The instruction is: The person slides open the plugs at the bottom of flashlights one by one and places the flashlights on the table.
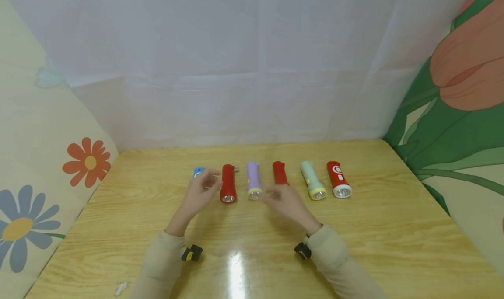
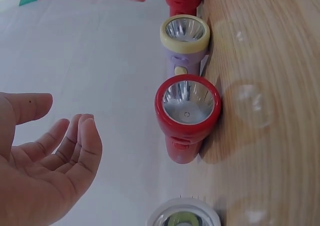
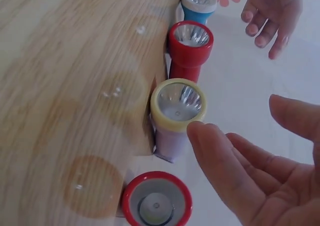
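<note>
Several flashlights lie side by side in a row, their lenses facing me. My left hand hovers over the blue flashlight, hiding most of it, just left of a red flashlight. Its fingers are loosely bent with nothing between them, as the left wrist view also shows. My right hand is above the front of another red flashlight, covering its head. The fingertips of that hand come near the yellow rim of the purple flashlight, and the hand holds nothing.
Right of the row's middle lie a mint-green flashlight and a red one with a white rim. A small metallic piece shows beside the left red flashlight. A white scrap is at the wooden table's front left.
</note>
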`<state>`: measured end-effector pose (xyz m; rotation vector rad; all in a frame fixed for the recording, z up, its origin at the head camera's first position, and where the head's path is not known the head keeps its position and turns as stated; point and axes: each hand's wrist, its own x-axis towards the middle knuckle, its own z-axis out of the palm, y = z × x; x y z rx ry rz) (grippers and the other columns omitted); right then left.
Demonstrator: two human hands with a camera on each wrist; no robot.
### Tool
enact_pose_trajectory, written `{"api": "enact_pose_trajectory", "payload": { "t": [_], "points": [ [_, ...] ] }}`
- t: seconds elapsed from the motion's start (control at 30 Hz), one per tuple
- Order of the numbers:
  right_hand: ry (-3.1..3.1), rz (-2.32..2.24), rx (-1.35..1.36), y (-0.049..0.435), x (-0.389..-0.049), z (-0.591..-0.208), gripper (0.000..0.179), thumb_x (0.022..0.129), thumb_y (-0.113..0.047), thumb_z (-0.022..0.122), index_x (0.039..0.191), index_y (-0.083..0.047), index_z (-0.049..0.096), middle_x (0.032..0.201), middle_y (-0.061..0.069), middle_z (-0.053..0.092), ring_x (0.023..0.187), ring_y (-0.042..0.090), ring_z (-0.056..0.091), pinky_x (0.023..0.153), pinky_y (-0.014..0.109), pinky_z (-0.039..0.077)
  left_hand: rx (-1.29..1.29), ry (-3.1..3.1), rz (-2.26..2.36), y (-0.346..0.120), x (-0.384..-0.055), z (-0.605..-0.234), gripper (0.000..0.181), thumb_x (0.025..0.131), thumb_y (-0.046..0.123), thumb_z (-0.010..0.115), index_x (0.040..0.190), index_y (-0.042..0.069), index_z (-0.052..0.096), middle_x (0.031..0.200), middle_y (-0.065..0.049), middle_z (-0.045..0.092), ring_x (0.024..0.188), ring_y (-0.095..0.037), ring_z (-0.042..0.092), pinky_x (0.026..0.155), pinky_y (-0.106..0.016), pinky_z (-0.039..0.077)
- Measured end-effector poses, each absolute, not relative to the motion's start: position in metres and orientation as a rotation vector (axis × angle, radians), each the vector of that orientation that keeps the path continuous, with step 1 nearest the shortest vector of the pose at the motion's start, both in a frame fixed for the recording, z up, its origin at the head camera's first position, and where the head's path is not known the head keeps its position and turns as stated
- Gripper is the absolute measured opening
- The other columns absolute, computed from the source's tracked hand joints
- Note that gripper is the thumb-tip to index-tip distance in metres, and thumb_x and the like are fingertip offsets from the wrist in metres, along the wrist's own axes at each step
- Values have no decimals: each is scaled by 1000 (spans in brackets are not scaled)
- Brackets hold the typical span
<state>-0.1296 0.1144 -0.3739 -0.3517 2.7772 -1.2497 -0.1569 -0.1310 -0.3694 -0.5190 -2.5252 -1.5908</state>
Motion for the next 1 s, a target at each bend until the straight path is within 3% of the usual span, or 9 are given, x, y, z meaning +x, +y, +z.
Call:
{"api": "enact_pose_trajectory", "payload": {
  "t": [0.27, 0.4, 0.53, 0.63, 0.8, 0.93, 1.0],
  "points": [
    [2752, -1230, -248, 116, -143, -381, 28, 86, -25, 62, 100, 0, 65, 71, 5, 62, 59, 15, 55, 53, 27, 46, -483, -2510, -1611, -131, -141, -347, 18, 86, -6, 55, 104, -9, 55, 82, -17, 59, 75, -26, 57, 63, -24, 48],
    [2747, -1205, -173, 114, -151, -386, 28, 87, -26, 61, 95, 1, 65, 70, 7, 61, 61, 18, 55, 55, 29, 47, -481, -2525, -1595, -131, -144, -351, 19, 86, -5, 56, 105, -9, 55, 84, -18, 60, 78, -29, 58, 68, -29, 49],
    [2745, -1199, -115, 111, -156, -387, 35, 88, -26, 59, 104, 5, 62, 91, 19, 65, 80, 26, 60, 71, 38, 51, -485, -2534, -1593, -133, -155, -368, 21, 87, -1, 57, 107, -6, 55, 86, -15, 61, 80, -28, 58, 71, -33, 50],
    [2757, -1196, -90, 108, -159, -388, 45, 88, -25, 58, 114, 11, 55, 107, 25, 60, 97, 33, 58, 83, 44, 47, -480, -2540, -1606, -132, -163, -377, 23, 87, 3, 58, 109, -4, 56, 88, -13, 61, 82, -25, 58, 71, -32, 50],
    [2784, -1153, -72, 102, -165, -391, 44, 88, -25, 57, 113, 12, 56, 112, 28, 57, 105, 37, 54, 87, 46, 45, -468, -2540, -1657, -125, -168, -381, 25, 87, 6, 60, 109, -3, 55, 89, -12, 61, 84, -25, 58, 71, -32, 51],
    [2798, -1137, -66, 97, -167, -392, 36, 88, -26, 57, 98, 7, 63, 92, 23, 64, 79, 28, 61, 68, 38, 51, -448, -2547, -1664, -121, -169, -382, 24, 86, 3, 60, 108, -4, 56, 87, -11, 61, 83, -24, 58, 72, -33, 50],
    [2797, -1156, -75, 95, -168, -391, 32, 87, -26, 58, 87, 5, 63, 75, 15, 62, 61, 20, 55, 55, 30, 48, -446, -2543, -1657, -120, -169, -383, 23, 86, 3, 60, 108, -4, 56, 87, -11, 61, 82, -24, 58, 71, -33, 50]
  ]
}}
